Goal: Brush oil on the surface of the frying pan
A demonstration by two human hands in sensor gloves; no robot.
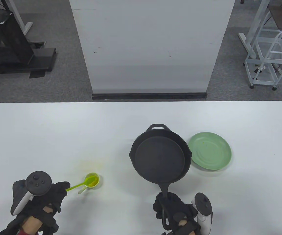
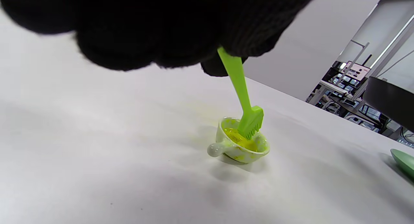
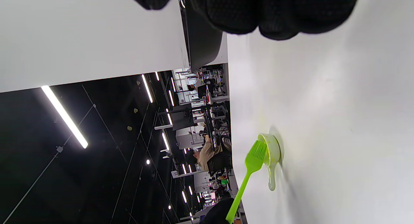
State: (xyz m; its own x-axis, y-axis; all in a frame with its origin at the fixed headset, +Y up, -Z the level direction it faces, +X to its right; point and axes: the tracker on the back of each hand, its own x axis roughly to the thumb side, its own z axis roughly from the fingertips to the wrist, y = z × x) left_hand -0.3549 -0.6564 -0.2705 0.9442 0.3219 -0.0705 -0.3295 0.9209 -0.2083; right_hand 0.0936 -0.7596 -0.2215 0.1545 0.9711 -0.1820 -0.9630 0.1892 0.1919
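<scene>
A black cast-iron frying pan [image 1: 160,159] is held above the table; my right hand [image 1: 173,213] grips its long handle at the near edge, and the pan's underside shows in the right wrist view [image 3: 202,39]. My left hand [image 1: 50,193] pinches the handle of a lime-green silicone brush [image 1: 78,186]. The brush head [image 2: 250,122] dips into a small white oil cup [image 2: 239,146] with yellow oil. The cup [image 1: 92,180] stands on the table left of the pan. The brush [image 3: 249,172] and the cup [image 3: 271,153] also show in the right wrist view.
A light green plate [image 1: 210,150] lies just right of the pan, its edge under the pan's rim. A faint yellow oil stain [image 1: 89,166] marks the white table [image 1: 57,137] behind the cup. A white panel stands beyond the table's far edge.
</scene>
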